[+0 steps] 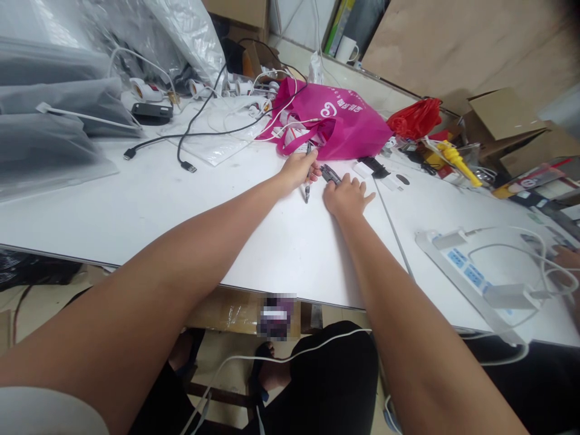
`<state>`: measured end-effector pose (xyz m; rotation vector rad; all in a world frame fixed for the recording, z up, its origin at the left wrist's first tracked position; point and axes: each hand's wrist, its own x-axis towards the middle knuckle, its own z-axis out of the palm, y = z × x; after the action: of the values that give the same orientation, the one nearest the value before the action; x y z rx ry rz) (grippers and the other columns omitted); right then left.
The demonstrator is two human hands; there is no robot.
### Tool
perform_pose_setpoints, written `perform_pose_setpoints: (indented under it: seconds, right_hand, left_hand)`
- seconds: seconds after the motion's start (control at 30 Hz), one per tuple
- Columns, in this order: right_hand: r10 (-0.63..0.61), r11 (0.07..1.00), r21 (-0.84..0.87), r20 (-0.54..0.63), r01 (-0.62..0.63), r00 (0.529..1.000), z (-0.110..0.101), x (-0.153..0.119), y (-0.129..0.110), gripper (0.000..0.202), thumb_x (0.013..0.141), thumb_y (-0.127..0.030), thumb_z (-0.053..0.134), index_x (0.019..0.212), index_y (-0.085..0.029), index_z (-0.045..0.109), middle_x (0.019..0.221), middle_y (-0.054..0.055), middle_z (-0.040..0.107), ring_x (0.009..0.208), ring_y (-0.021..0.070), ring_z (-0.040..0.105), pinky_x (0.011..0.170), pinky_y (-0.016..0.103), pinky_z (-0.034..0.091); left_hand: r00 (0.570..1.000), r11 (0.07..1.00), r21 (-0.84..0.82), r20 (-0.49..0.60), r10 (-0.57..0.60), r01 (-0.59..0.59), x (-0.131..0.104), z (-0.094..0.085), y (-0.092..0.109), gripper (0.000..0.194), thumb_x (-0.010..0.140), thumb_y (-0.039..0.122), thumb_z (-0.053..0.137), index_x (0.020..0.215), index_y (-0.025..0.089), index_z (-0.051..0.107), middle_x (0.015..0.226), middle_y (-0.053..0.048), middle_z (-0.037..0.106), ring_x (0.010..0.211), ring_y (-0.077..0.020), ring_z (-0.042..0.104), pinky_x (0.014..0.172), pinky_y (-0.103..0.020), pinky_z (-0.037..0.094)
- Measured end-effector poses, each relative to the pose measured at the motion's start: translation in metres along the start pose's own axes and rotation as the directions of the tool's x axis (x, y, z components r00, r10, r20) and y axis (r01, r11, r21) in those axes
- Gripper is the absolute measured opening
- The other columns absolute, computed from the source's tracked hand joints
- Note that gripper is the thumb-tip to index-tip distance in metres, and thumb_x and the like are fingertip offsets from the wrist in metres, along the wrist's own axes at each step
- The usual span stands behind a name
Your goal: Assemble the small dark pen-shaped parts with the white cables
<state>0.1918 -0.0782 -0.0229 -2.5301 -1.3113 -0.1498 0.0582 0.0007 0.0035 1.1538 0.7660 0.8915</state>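
Near the middle of the white table (254, 223), my left hand (296, 170) is closed around a slim dark-and-clear pen (307, 192), which stands nearly upright with its lower end close to the tabletop. Just to the right, my right hand (348, 196) lies low on the table. Its thumb and forefinger close about a small bunch of dark pens (330, 174), while the outer fingers spread to the side. My palm hides the near part of the bunch. A magenta bag (347, 121) lies right behind both hands.
Black USB cables (188, 164) trail across the left, beside grey plastic bags (49, 133). A white power strip (471, 272) with plugged-in cables sits at right, near another person's hand (567, 258). Small white and black pieces (376, 169) lie beyond my right hand.
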Motion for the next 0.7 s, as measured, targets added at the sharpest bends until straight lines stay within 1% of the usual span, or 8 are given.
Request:
perform_pose_setpoints:
  seconds: [0.07,0.1,0.17,0.23,0.37,0.53,0.63,0.7]
  right_hand:
    - [-0.026,1.000,-0.003,-0.008,0.026,1.000,-0.001,0.002,-0.001,0.078,0.111,-0.048,0.040,0.178,-0.011,0.050,0.186,0.025,0.045,0.179,0.0494,0.029,0.142,0.081,0.016]
    - [-0.025,1.000,0.001,0.018,0.025,1.000,-0.001,0.003,-0.001,0.078,0.112,-0.052,0.040,0.179,-0.015,0.050,0.187,0.024,0.045,0.179,0.0499,0.029,0.142,0.082,0.016]
    - [0.005,1.000,0.015,0.090,-0.006,0.996,-0.003,0.006,-0.001,0.079,0.113,-0.059,0.038,0.181,-0.022,0.051,0.186,0.022,0.046,0.177,0.0518,0.032,0.139,0.085,0.018]
    - [0.027,0.999,0.026,0.128,-0.031,0.991,-0.005,0.009,-0.001,0.078,0.114,-0.061,0.034,0.183,-0.026,0.048,0.186,0.021,0.047,0.176,0.0524,0.035,0.137,0.087,0.022]
    - [0.000,1.000,0.018,0.122,-0.002,0.992,-0.005,0.011,-0.001,0.074,0.117,-0.055,0.032,0.181,-0.024,0.051,0.184,0.021,0.050,0.173,0.0502,0.041,0.137,0.084,0.028]
    - [-0.062,0.998,0.006,0.091,0.062,0.994,0.001,0.014,0.000,0.072,0.116,-0.044,0.032,0.179,-0.016,0.052,0.180,0.023,0.055,0.168,0.0475,0.048,0.137,0.073,0.036]
    - [-0.090,0.996,0.002,0.084,0.090,0.992,0.003,0.016,0.002,0.073,0.116,-0.041,0.030,0.181,-0.010,0.048,0.181,0.023,0.055,0.168,0.0464,0.049,0.139,0.066,0.037]
    - [-0.096,0.995,-0.005,0.087,0.097,0.992,0.004,0.017,0.002,0.073,0.117,-0.040,0.030,0.181,-0.010,0.048,0.182,0.022,0.054,0.168,0.0453,0.050,0.140,0.064,0.038]
  left_hand:
    - [1.000,1.000,-0.001,0.002,-0.002,0.002,-0.001,0.000,0.001,0.057,0.129,0.033,0.051,0.075,0.017,0.060,0.068,-0.001,0.068,0.054,-0.0075,0.061,0.058,-0.021,0.045]
    - [1.000,1.000,-0.003,0.003,-0.004,0.004,-0.002,0.000,0.001,0.057,0.129,0.032,0.051,0.075,0.017,0.060,0.068,-0.001,0.068,0.054,-0.0073,0.061,0.058,-0.021,0.045]
    - [1.000,1.000,-0.009,0.006,-0.005,0.005,-0.003,0.000,0.002,0.057,0.129,0.031,0.051,0.075,0.017,0.061,0.068,-0.001,0.067,0.054,-0.0073,0.061,0.059,-0.021,0.046]
    - [1.000,1.000,-0.013,0.005,-0.003,0.003,-0.003,0.000,0.002,0.056,0.129,0.031,0.052,0.076,0.017,0.061,0.068,-0.001,0.067,0.055,-0.0078,0.061,0.059,-0.021,0.046]
    - [1.000,1.000,-0.013,0.010,0.003,-0.003,-0.003,0.000,0.001,0.055,0.129,0.029,0.052,0.076,0.017,0.061,0.068,-0.001,0.068,0.055,-0.0082,0.061,0.056,-0.021,0.043]
    - [1.000,1.000,-0.011,0.013,0.012,-0.012,-0.002,0.000,0.001,0.056,0.129,0.030,0.052,0.075,0.017,0.061,0.068,-0.001,0.067,0.055,-0.0081,0.061,0.056,-0.021,0.043]
    - [1.000,1.000,-0.002,0.008,0.014,-0.014,-0.001,0.000,0.000,0.057,0.129,0.031,0.052,0.075,0.017,0.061,0.068,-0.001,0.067,0.054,-0.0079,0.061,0.057,-0.021,0.045]
    - [1.000,1.000,-0.002,0.009,0.016,-0.016,-0.001,0.000,-0.001,0.057,0.129,0.032,0.052,0.074,0.017,0.061,0.068,-0.001,0.068,0.055,-0.0081,0.062,0.058,-0.021,0.046]
